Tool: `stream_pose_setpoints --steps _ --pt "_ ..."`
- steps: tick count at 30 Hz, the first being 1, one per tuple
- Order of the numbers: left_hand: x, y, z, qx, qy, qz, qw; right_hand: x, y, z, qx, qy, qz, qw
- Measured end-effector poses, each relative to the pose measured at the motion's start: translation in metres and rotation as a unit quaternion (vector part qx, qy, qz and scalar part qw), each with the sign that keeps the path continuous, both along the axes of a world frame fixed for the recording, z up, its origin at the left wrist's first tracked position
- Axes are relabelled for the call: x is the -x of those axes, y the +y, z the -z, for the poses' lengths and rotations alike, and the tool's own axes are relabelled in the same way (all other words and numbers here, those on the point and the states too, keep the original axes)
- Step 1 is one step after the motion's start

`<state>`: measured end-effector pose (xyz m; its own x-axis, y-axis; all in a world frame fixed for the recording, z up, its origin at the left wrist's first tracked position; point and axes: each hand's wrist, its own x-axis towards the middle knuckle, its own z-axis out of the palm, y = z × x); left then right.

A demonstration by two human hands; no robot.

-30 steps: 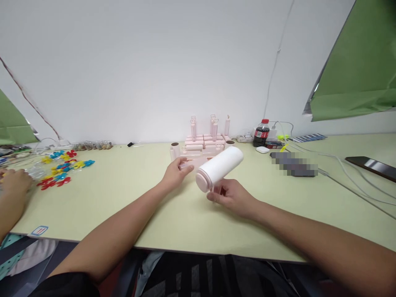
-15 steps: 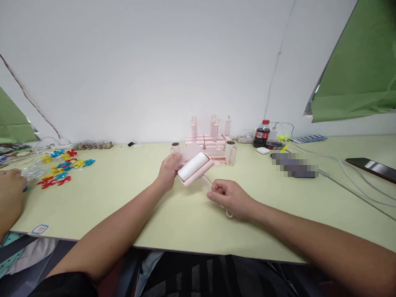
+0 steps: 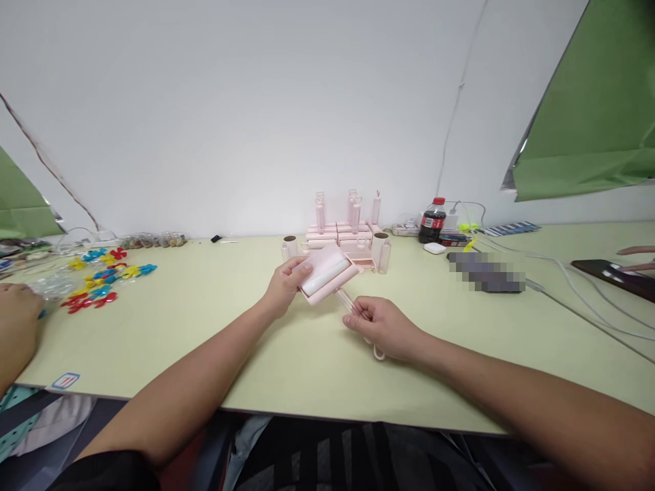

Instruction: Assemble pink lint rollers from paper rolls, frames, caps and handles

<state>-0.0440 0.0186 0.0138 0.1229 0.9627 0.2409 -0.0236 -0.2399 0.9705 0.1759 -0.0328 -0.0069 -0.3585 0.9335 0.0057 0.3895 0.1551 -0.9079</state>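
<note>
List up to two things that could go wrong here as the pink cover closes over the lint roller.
The left hand grips the pink cover near its edge, so a fingertip might get pinched. The right hand holds only the thin handle, so the roller could twist or slip.

Legible text: none. Soda bottle [image 3: 432, 221], red label, beyond and right of the fingers: lettering too small to read. Sticker [image 3: 65, 380], blue-bordered with red marks, at the tabletop [image 3: 215, 320] edge far left of them: unreadable.
</note>
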Motion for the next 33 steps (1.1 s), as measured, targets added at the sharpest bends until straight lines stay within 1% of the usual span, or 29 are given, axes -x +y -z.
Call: stream_pose_setpoints --steps 3,7,8,9,10,11,12,13,14,15,16,17,19,20,21,22,24,27,29,31,32,33 --pt "-0.002 -0.002 0.003 -0.013 0.053 0.039 0.998 0.0 0.0 0.003 0.014 -0.003 0.007 1.0" --pt "-0.002 -0.002 0.007 -0.047 0.122 0.05 0.99 0.001 0.0 0.0 0.033 0.008 0.009 0.999" --pt "-0.002 -0.002 0.007 -0.066 0.148 0.034 0.986 0.001 0.0 -0.001 0.037 0.014 0.011 0.999" --pt "-0.002 -0.002 0.007 -0.091 0.175 0.003 0.98 0.002 0.0 -0.003 0.041 0.019 0.013 0.999" --pt "-0.002 -0.004 0.006 -0.125 0.204 -0.041 0.97 0.002 0.0 -0.005 0.044 0.023 0.017 0.999" --pt "-0.003 -0.006 0.005 -0.166 0.234 -0.093 0.954 0.002 0.001 -0.007 0.048 0.027 0.022 0.998" --pt "-0.004 -0.01 0.002 -0.215 0.263 -0.14 0.93 0.002 0.001 -0.008 0.052 0.033 0.027 0.998" --pt "-0.005 -0.016 -0.001 -0.268 0.292 -0.172 0.902 0.002 0.002 -0.009 0.056 0.041 0.031 0.997" --pt "-0.008 -0.022 -0.004 -0.323 0.322 -0.182 0.871 0.002 0.002 -0.009 0.061 0.053 0.033 0.996" --pt "-0.011 -0.03 -0.006 -0.374 0.348 -0.168 0.843 0.002 0.003 -0.008 0.065 0.069 0.033 0.995" --pt "-0.015 -0.038 -0.008 -0.41 0.375 -0.13 0.821 0.002 0.004 -0.007 0.066 0.089 0.03 0.993" --pt "-0.019 -0.045 -0.008 -0.427 0.407 -0.074 0.804 0.002 0.004 -0.005 0.065 0.11 0.025 0.991" --pt "-0.03 -0.059 -0.005 -0.424 0.472 0.035 0.772 0.003 0.004 -0.002 0.066 0.157 0.011 0.985" --pt "-0.035 -0.064 -0.002 -0.418 0.493 0.066 0.76 0.003 0.003 -0.001 0.072 0.182 0.005 0.981" --pt "-0.04 -0.068 0.001 -0.415 0.505 0.082 0.753 0.004 0.002 -0.001 0.081 0.208 -0.001 0.975" --pt "-0.045 -0.071 0.004 -0.423 0.507 0.085 0.746 0.005 0.0 -0.001 0.092 0.232 -0.005 0.968" --pt "-0.051 -0.073 0.01 -0.464 0.5 0.067 0.728 0.007 -0.004 -0.002 0.101 0.262 -0.003 0.96" --pt "-0.054 -0.071 0.013 -0.554 0.483 0.025 0.678 0.009 -0.009 -0.005 0.074 0.256 0.005 0.964" --pt "-0.053 -0.069 0.011 -0.6 0.463 0.002 0.652 0.009 -0.012 -0.006 0.048 0.25 -0.007 0.967" --pt "-0.051 -0.068 0.005 -0.633 0.426 -0.012 0.647 0.008 -0.012 -0.007 0.017 0.248 -0.025 0.968" --pt "-0.05 -0.067 0.001 -0.641 0.402 -0.012 0.654 0.008 -0.012 -0.008 0.003 0.245 -0.036 0.969" --pt "-0.049 -0.067 -0.005 -0.641 0.378 -0.007 0.668 0.007 -0.012 -0.008 -0.009 0.242 -0.048 0.969"
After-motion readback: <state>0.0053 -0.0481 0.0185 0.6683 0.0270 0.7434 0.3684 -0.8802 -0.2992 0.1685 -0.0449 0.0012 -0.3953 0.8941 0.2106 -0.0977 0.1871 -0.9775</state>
